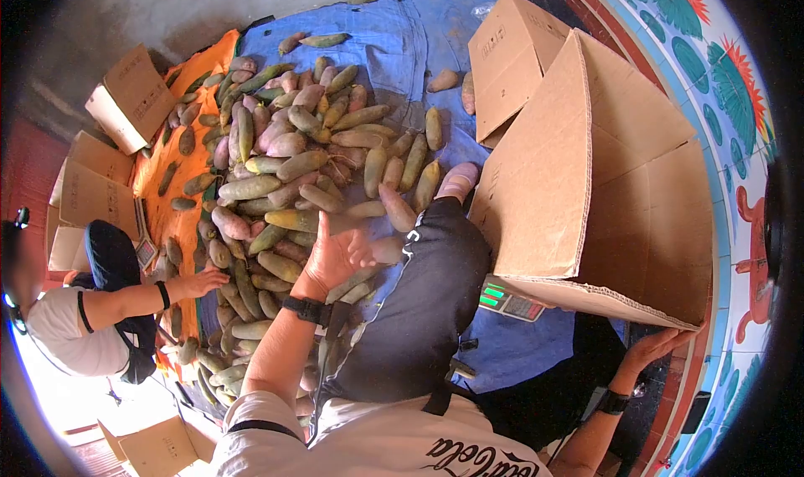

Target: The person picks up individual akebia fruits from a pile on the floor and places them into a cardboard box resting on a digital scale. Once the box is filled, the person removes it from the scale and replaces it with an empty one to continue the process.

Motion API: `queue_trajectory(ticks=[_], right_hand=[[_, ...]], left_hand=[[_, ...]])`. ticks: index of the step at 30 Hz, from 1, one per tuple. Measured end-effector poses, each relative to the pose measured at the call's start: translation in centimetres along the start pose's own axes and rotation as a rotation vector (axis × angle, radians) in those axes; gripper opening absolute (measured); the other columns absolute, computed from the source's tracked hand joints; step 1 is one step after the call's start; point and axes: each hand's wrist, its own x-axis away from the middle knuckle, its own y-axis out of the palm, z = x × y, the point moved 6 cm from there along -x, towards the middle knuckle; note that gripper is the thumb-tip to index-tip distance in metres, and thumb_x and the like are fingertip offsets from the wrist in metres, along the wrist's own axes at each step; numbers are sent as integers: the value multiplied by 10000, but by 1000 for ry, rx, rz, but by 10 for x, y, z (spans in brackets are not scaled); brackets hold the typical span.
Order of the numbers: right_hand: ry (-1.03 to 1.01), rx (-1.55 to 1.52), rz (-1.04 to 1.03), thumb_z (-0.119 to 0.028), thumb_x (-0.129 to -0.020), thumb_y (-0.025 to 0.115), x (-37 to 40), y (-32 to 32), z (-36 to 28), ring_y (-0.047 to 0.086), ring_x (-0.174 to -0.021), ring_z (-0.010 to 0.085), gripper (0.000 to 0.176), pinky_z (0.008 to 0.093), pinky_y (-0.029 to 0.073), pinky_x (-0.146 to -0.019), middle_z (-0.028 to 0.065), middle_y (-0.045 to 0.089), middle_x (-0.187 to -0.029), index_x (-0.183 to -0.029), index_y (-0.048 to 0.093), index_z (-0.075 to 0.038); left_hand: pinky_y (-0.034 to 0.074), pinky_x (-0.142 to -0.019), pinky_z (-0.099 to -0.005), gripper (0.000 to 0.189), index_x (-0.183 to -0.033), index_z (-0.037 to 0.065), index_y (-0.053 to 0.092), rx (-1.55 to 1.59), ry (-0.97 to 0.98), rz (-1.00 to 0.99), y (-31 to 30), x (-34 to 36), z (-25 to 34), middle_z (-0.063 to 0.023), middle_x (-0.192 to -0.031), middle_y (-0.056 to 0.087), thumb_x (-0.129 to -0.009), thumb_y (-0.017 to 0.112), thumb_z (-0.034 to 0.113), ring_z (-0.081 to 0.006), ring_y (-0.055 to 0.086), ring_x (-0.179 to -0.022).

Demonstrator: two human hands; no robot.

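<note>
Hovering left hand (337,255): thumb raised, fingers half-curled above green-pink oblong vegetables (302,165)
Right hand (655,348): fingers against open brown cardboard box (544,175)
Grips: unclear

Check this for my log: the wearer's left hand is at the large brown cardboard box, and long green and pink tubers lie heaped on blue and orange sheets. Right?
No: the head view shows the right hand, not the left hand, at the large brown cardboard box. Long green and pink tubers do lie heaped on blue and orange sheets.
</note>
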Motion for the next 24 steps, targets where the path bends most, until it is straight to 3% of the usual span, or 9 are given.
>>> queue_trajectory(ticks=[5, 11, 15, 21, 24], right_hand=[[43, -18, 24, -431, -934, 301, 1, 1, 0, 221, -1310, 302, 652, 414, 204, -1064, 184, 141, -1443, -1405, 90, -31], [-20, 62, 24, -437, -937, 284, 1, -2, 4, 200, -1317, 313, 639, 420, 195, -1066, 193, 142, -1441, -1403, 123, -31], [-47, 109, 26, -437, -937, 280, 0, 0, -3, 180, -1324, 316, 635, 420, 176, -1072, 195, 140, -1442, -1401, 137, -28], [-73, 124, -2, -454, -936, 278, 1, 0, -4, 171, -1327, 318, 649, 420, 169, -1073, 189, 128, -1447, -1402, 130, -27], [-8, 63, 8, -478, -930, 274, 1, 1, -4, 178, -1325, 315, 671, 422, 175, -1072, 186, 122, -1449, -1405, 113, -31]], left_hand=[[339, -573, -302, 699, -530, 143, 301, -75, -92, 143, -50, -9, -17, 4, -479, 287, -750, 156, 791, -171, 321, -499], [236, -493, -279, 681, -527, 156, 257, -88, -144, 335, -66, 2, -18, 31, -463, 214, -745, 181, 797, -137, 232, -460], [246, -513, -275, 691, -552, 162, 298, -92, -149, 234, -78, 4, -16, 40, -492, 215, -711, 199, 827, -124, 211, -463], [237, -483, -271, 670, -541, 160, 274, -84, -108, 256, -61, 6, -10, 40, -458, 201, -750, 208, 792, -119, 210, -429], [258, -491, -268, 663, -552, 155, 274, -69, -74, 170, -49, 5, -4, 45, -455, 206, -761, 205, 781, -118, 218, -417]])
